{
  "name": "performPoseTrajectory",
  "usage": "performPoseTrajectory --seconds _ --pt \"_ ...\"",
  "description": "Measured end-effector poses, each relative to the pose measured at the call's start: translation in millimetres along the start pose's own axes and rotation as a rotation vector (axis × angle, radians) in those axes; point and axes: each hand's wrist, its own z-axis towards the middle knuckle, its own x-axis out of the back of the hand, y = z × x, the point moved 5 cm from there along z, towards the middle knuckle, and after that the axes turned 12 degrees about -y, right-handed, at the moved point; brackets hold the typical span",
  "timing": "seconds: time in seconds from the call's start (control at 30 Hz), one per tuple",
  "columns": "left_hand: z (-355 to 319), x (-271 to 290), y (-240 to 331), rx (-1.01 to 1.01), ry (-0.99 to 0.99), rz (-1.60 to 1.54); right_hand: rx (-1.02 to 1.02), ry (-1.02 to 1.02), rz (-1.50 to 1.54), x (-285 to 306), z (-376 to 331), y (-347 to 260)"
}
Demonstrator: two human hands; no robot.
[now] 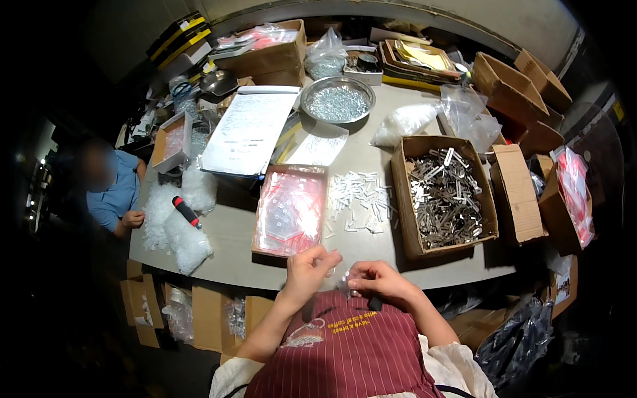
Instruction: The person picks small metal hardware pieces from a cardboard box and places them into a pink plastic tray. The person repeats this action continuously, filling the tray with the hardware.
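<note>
Both my hands are held in front of my apron at the table's near edge. My left hand (306,273) is closed in a pinch, with something small and pale at its fingertips that is too small to make out. In the fingers of my right hand (379,278) is a small clear plastic bag (344,281), its mouth toward the left hand. Just beyond the left hand stands a shallow cardboard box (290,211) of clear, red-edged bags. Many small white strips (361,198) lie loose beside it. An open carton right of them holds flat metal clips (446,199).
A metal bowl of small shiny parts (337,101) stands at the back, near a clipboard with paper (249,129). Left are bags of white pieces (186,240) and a red-black screwdriver (186,212). Another person in blue (114,189) is far left. Cartons (517,192) crowd the right.
</note>
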Motion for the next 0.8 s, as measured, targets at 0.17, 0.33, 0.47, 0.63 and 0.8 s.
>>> performPoseTrajectory --seconds 0.17,0.33,0.47,0.63,0.8 --pt "10.7 -5.8 7.8 -0.205 0.029 -0.016 0.088 0.173 -0.326 23.5 2.0 5.2" --pt "18.2 -2.4 15.8 -0.312 0.137 0.307 0.583 0.486 -1.121 18.1 -11.5 -57.0" --pt "21.3 -4.8 24.4 -0.41 0.138 0.441 0.6 0.358 -1.333 -8.2 -11.0 -89.0" --pt "18.6 -9.6 29.0 -0.511 0.215 0.567 0.326 0.224 -1.428 -3.0 3.0 -68.4" --pt "24.3 -20.2 -0.7 -0.398 0.072 0.726 0.388 -0.021 -1.222 -10.9 11.3 -58.3"
